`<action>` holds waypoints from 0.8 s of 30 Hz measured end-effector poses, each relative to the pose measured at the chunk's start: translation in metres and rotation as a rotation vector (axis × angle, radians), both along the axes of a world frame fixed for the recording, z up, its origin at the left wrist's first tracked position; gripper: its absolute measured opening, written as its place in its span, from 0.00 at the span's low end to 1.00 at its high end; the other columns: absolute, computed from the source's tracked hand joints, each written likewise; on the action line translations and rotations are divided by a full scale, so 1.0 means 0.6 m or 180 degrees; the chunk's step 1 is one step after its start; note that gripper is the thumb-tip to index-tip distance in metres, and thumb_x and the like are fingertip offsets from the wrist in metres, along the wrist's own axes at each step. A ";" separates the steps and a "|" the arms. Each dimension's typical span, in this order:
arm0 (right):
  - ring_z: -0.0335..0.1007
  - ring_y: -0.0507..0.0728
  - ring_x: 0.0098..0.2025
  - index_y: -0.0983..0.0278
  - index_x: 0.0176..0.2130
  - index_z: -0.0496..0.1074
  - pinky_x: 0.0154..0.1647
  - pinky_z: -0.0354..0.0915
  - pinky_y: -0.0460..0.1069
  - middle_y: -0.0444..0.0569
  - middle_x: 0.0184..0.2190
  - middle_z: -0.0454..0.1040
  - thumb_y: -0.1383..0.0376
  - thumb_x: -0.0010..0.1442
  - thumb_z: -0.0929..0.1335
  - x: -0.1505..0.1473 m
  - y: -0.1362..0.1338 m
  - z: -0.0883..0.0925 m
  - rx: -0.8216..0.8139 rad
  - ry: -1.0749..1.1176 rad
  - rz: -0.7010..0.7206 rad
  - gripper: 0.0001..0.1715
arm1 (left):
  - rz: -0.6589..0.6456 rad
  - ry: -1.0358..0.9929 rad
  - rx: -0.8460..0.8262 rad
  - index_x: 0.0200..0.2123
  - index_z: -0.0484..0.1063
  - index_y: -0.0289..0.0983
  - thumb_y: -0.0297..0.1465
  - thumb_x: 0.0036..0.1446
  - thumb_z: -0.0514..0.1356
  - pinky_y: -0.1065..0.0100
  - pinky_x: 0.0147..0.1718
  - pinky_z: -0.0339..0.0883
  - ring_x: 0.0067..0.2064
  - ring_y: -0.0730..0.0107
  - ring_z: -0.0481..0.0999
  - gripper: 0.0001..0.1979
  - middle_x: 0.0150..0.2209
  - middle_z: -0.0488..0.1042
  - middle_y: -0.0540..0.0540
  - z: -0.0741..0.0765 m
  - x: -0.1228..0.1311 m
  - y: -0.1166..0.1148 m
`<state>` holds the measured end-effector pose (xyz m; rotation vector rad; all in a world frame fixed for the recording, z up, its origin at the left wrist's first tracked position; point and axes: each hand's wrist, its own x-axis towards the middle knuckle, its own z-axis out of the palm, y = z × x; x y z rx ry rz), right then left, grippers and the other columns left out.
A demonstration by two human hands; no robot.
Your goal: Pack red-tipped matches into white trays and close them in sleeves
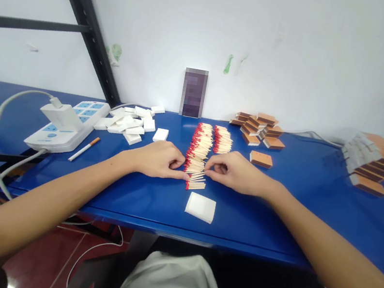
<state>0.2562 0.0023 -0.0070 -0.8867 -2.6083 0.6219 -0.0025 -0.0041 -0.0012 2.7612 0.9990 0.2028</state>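
Your left hand (160, 158) is resting at nine o'clock of the longer row of matches (199, 150), its fingers curling, its thumb stretching toward them. Your right hand (230, 170) is curling at three o'clock. Fingertips are partly hiding, so whether either hand is gripping a match, I cannot tell. Toward twelve, coarse pixels are covering a dark upright rectangle (193, 92).

Red-tipped matches (199, 151), heads left, in two columns

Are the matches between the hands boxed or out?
Out: the matches lie in a column on the blue table, with no box around them.
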 end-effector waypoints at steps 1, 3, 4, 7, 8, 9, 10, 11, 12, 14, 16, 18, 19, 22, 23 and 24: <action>0.56 0.48 0.22 0.64 0.35 0.77 0.27 0.51 0.46 0.39 0.20 0.64 0.63 0.61 0.68 0.000 0.000 0.000 -0.0007 -0.0007 0.0002 0.09 | 0.0011 0.0031 0.0004 0.20 0.58 0.36 0.52 0.62 0.56 0.68 0.24 0.47 0.21 0.76 0.58 0.28 0.18 0.60 0.53 0.000 0.000 0.000; 0.55 0.48 0.22 0.64 0.36 0.78 0.26 0.51 0.46 0.39 0.20 0.64 0.63 0.60 0.68 0.000 0.000 0.000 -0.0009 -0.0025 -0.0004 0.09 | 0.0026 0.0072 0.0006 0.20 0.58 0.36 0.52 0.62 0.56 0.68 0.24 0.47 0.21 0.76 0.59 0.28 0.18 0.60 0.53 0.000 0.000 0.001; 0.56 0.48 0.22 0.64 0.36 0.78 0.26 0.51 0.46 0.39 0.20 0.64 0.63 0.60 0.68 0.000 0.000 0.000 -0.0002 -0.0031 -0.0009 0.08 | 0.0023 0.0072 0.0004 0.20 0.58 0.36 0.51 0.62 0.56 0.68 0.24 0.47 0.21 0.76 0.59 0.28 0.18 0.61 0.53 0.000 0.001 0.001; 0.56 0.48 0.22 0.64 0.35 0.78 0.26 0.52 0.45 0.39 0.20 0.64 0.64 0.60 0.68 -0.001 -0.001 0.002 0.0027 -0.0044 -0.0026 0.08 | -0.0002 0.0020 -0.0018 0.20 0.59 0.36 0.51 0.63 0.55 0.68 0.24 0.46 0.21 0.76 0.59 0.28 0.18 0.61 0.53 0.000 0.000 0.001; 0.55 0.48 0.22 0.64 0.35 0.77 0.26 0.52 0.45 0.39 0.20 0.63 0.64 0.60 0.68 -0.001 -0.002 0.002 0.0026 -0.0048 -0.0027 0.07 | -0.0006 -0.0004 -0.0026 0.20 0.59 0.36 0.50 0.63 0.55 0.68 0.24 0.47 0.21 0.76 0.59 0.28 0.18 0.61 0.53 -0.001 0.000 0.001; 0.55 0.48 0.22 0.64 0.34 0.77 0.26 0.52 0.45 0.38 0.20 0.63 0.64 0.59 0.69 -0.002 -0.002 0.003 0.0018 -0.0053 -0.0027 0.07 | -0.0006 -0.0025 -0.0030 0.20 0.59 0.36 0.50 0.64 0.55 0.68 0.24 0.46 0.21 0.76 0.59 0.28 0.18 0.61 0.53 -0.001 0.000 0.001; 0.54 0.48 0.22 0.64 0.34 0.77 0.26 0.52 0.45 0.38 0.19 0.63 0.64 0.59 0.69 -0.002 -0.003 0.003 0.0005 -0.0055 -0.0025 0.07 | -0.0006 -0.0040 -0.0034 0.20 0.59 0.36 0.50 0.64 0.55 0.68 0.24 0.46 0.21 0.76 0.58 0.28 0.18 0.61 0.53 -0.001 0.000 0.001; 0.54 0.48 0.22 0.64 0.34 0.77 0.26 0.52 0.45 0.38 0.19 0.63 0.65 0.59 0.69 -0.002 -0.003 0.003 -0.0006 -0.0054 -0.0024 0.07 | -0.0006 -0.0050 -0.0039 0.20 0.59 0.36 0.50 0.64 0.55 0.68 0.24 0.46 0.21 0.76 0.58 0.28 0.18 0.61 0.53 -0.001 0.000 0.001; 0.54 0.48 0.22 0.64 0.34 0.77 0.26 0.52 0.45 0.38 0.19 0.63 0.64 0.60 0.69 -0.003 -0.004 0.004 -0.0014 -0.0054 -0.0018 0.07 | -0.0006 -0.0053 -0.0045 0.20 0.59 0.36 0.49 0.64 0.55 0.68 0.24 0.46 0.21 0.76 0.58 0.27 0.18 0.61 0.53 -0.001 -0.001 0.001; 0.54 0.48 0.22 0.65 0.34 0.77 0.26 0.52 0.45 0.38 0.19 0.62 0.64 0.60 0.68 -0.003 -0.004 0.004 -0.0016 -0.0055 -0.0010 0.07 | -0.0012 -0.0042 -0.0042 0.20 0.60 0.36 0.50 0.63 0.56 0.68 0.24 0.46 0.21 0.76 0.58 0.28 0.18 0.61 0.53 -0.002 -0.001 0.002; 0.54 0.48 0.22 0.65 0.34 0.77 0.26 0.52 0.45 0.38 0.19 0.63 0.64 0.60 0.68 -0.003 -0.004 0.004 -0.0022 -0.0058 -0.0003 0.07 | -0.0038 -0.0016 -0.0022 0.20 0.59 0.36 0.53 0.62 0.56 0.68 0.24 0.46 0.21 0.76 0.58 0.29 0.18 0.61 0.53 -0.002 -0.002 0.003; 0.54 0.48 0.22 0.64 0.34 0.77 0.26 0.52 0.45 0.38 0.19 0.63 0.64 0.60 0.68 -0.003 -0.004 0.003 -0.0051 -0.0059 0.0011 0.08 | -0.0071 0.0015 0.0004 0.21 0.59 0.36 0.55 0.59 0.57 0.69 0.24 0.46 0.21 0.76 0.58 0.30 0.19 0.61 0.54 -0.003 -0.003 0.003; 0.54 0.48 0.22 0.64 0.34 0.77 0.26 0.52 0.45 0.38 0.19 0.63 0.64 0.60 0.68 -0.003 -0.004 0.003 -0.0068 -0.0060 0.0022 0.08 | -0.0081 0.0024 0.0014 0.21 0.59 0.36 0.57 0.58 0.57 0.69 0.25 0.46 0.21 0.76 0.58 0.30 0.19 0.61 0.54 -0.004 -0.003 0.004; 0.54 0.48 0.22 0.64 0.35 0.78 0.26 0.52 0.45 0.38 0.19 0.62 0.63 0.60 0.68 -0.002 -0.004 0.002 -0.0112 -0.0052 0.0050 0.08 | -0.0075 0.0022 0.0024 0.21 0.57 0.36 0.59 0.55 0.58 0.69 0.25 0.46 0.22 0.76 0.58 0.32 0.19 0.60 0.54 -0.005 -0.005 0.004; 0.54 0.48 0.22 0.64 0.36 0.78 0.26 0.52 0.45 0.38 0.19 0.62 0.63 0.60 0.68 -0.002 -0.004 0.002 -0.0124 -0.0047 0.0051 0.08 | -0.0075 0.0016 0.0022 0.21 0.57 0.36 0.59 0.55 0.58 0.69 0.24 0.45 0.22 0.76 0.58 0.32 0.19 0.60 0.54 -0.005 -0.005 0.004; 0.54 0.48 0.22 0.64 0.36 0.78 0.26 0.52 0.45 0.38 0.19 0.63 0.63 0.60 0.68 -0.003 -0.004 0.002 -0.0134 -0.0042 0.0055 0.08 | -0.0075 0.0011 0.0019 0.21 0.57 0.36 0.59 0.54 0.59 0.69 0.24 0.45 0.22 0.76 0.57 0.32 0.19 0.60 0.54 -0.005 -0.005 0.003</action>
